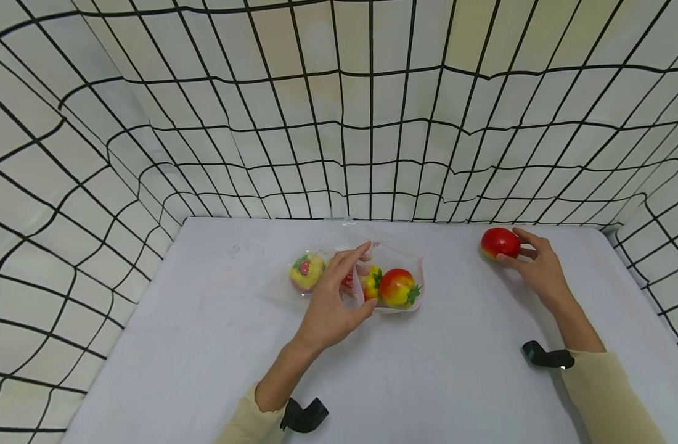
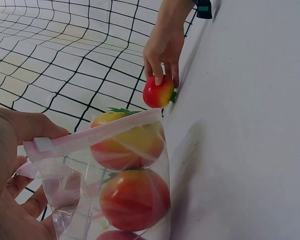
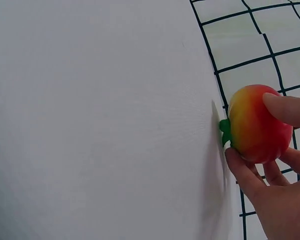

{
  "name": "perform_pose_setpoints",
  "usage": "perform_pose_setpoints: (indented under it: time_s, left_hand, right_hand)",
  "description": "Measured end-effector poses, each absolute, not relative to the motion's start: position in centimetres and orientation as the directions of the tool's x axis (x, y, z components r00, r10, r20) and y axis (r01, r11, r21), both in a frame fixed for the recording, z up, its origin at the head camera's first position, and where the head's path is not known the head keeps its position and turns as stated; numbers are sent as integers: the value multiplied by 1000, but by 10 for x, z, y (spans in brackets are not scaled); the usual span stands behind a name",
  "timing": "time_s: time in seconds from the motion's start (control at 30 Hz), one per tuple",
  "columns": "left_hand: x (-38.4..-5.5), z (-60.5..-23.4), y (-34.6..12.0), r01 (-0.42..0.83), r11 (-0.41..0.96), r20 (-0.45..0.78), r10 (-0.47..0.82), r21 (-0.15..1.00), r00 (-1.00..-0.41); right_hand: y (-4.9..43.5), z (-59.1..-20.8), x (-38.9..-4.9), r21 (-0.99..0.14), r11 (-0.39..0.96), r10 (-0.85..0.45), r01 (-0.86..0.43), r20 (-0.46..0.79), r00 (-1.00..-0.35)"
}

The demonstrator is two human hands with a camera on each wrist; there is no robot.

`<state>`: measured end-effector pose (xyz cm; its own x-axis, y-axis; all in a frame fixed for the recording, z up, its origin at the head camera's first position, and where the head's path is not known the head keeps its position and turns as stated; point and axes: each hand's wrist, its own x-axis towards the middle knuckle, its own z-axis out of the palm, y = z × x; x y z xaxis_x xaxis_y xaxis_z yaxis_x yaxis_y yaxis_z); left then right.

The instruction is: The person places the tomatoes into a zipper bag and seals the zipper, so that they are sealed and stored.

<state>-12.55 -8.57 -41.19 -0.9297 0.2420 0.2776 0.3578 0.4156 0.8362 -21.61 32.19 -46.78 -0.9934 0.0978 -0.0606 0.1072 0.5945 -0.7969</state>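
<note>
In the head view, my right hand (image 1: 533,265) holds a red-and-yellow tomato-like fruit (image 1: 500,243) between thumb and fingers near the table's back edge. The right wrist view shows its small green leafy cap (image 3: 225,131) facing the white surface. At the centre, my left hand (image 1: 336,302) grips the mouth of a clear zip bag (image 1: 420,277), its thumb and fingers spread along the pink-edged opening. Inside the bag sit several similar fruits, one with green leaves (image 1: 399,288) near the pink edge. Through the left wrist view's plastic, another fruit (image 2: 135,200) shows, and a white zip slider (image 2: 43,144) lies near the thumb.
A white table (image 1: 455,382) lies under both hands. Black netting (image 1: 372,123) rises behind it and along both sides, close to the fruit in my right hand. A yellow fruit with a red patch (image 1: 302,280) shows left of my left hand. Each wrist carries a black mount (image 1: 547,356).
</note>
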Motion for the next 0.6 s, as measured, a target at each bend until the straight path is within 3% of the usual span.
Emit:
perform_pose_setpoints:
  time_s: [0.6]
  left_hand:
    - [-126,-413,-88,356,412,276,242,839,-930]
  right_hand:
    - [300,-465,-197,-837,545,-79,-43,0,-997]
